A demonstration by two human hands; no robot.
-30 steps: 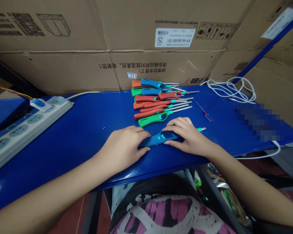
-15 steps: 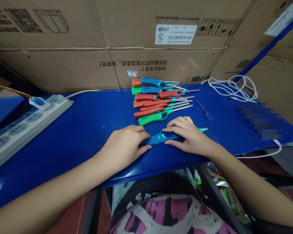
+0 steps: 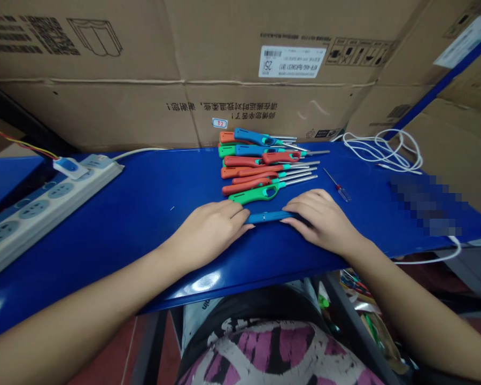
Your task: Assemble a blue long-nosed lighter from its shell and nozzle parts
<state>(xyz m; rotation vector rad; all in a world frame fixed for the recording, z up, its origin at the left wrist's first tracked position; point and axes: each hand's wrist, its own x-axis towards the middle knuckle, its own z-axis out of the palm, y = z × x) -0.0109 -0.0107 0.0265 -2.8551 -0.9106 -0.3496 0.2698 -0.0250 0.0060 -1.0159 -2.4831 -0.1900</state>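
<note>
A blue long-necked lighter (image 3: 265,216) is held between both hands just above the blue tabletop, turned so that a narrow edge faces me. My left hand (image 3: 216,227) closes its fingers and thumb round the handle end. Round the other end my right hand (image 3: 318,222) is closed, hiding the metal neck. Right behind them lies a green lighter (image 3: 256,194), the front one of a pile of red, green and blue lighters. One red lighter (image 3: 281,156) rests on top of the pile, and a blue lighter (image 3: 251,136) lies at its back.
A small screwdriver (image 3: 337,185) lies right of the pile. A white power strip (image 3: 44,206) runs along the left, and a coiled white cable (image 3: 385,149) sits at the back right. Behind the blue table (image 3: 116,235) stands a cardboard wall (image 3: 136,117).
The blue lighter has been rolled over in my hands: its trigger opening faced up before, now a narrow edge shows. Both hands have moved slightly, and the view has shifted a little.
</note>
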